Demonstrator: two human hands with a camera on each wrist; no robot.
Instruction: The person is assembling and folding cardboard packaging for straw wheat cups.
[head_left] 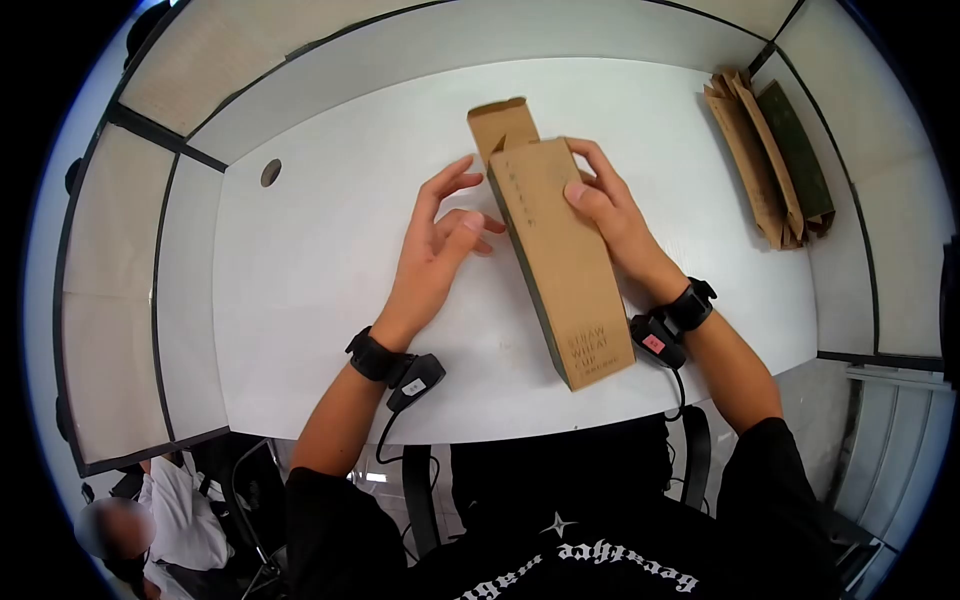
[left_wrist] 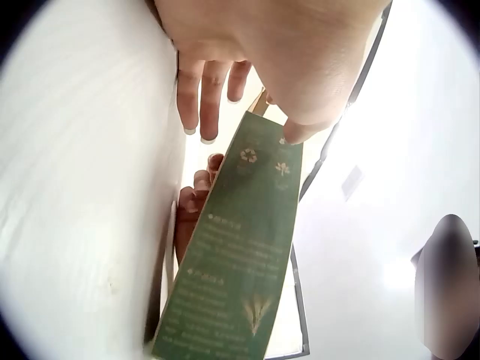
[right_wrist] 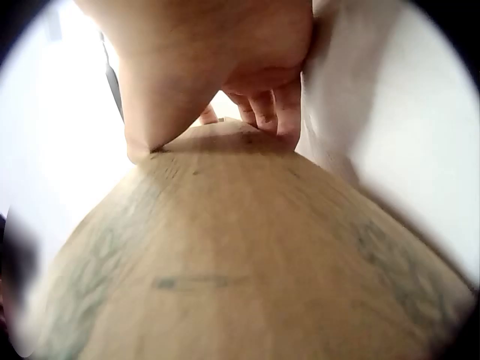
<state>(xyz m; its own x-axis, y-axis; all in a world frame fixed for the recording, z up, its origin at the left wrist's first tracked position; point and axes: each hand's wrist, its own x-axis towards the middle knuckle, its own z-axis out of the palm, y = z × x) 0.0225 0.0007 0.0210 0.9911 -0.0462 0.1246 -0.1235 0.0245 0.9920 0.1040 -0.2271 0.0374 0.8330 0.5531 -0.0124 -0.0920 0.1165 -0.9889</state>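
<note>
A long brown cardboard box [head_left: 565, 265] with "STRAW WHEAT CUP" printed near its close end slants over the table. Its end flap [head_left: 503, 124] stands open at the far end. My right hand [head_left: 622, 215] grips the box from the right, thumb on the top face and fingers around the far side. To the left of the box is my left hand [head_left: 435, 255], its fingers loosely bent and its fingertips near the flap end. The left wrist view shows the box's green printed side [left_wrist: 232, 247], and the right wrist view its brown side [right_wrist: 225, 225] under my right hand.
Folded brown paper bags [head_left: 760, 165] and a dark green piece [head_left: 797, 155] lean at the table's right side. The white table [head_left: 320, 270] has a round hole [head_left: 271, 173] at the back left, with low partitions around it. A seated person [head_left: 180, 520] is at lower left.
</note>
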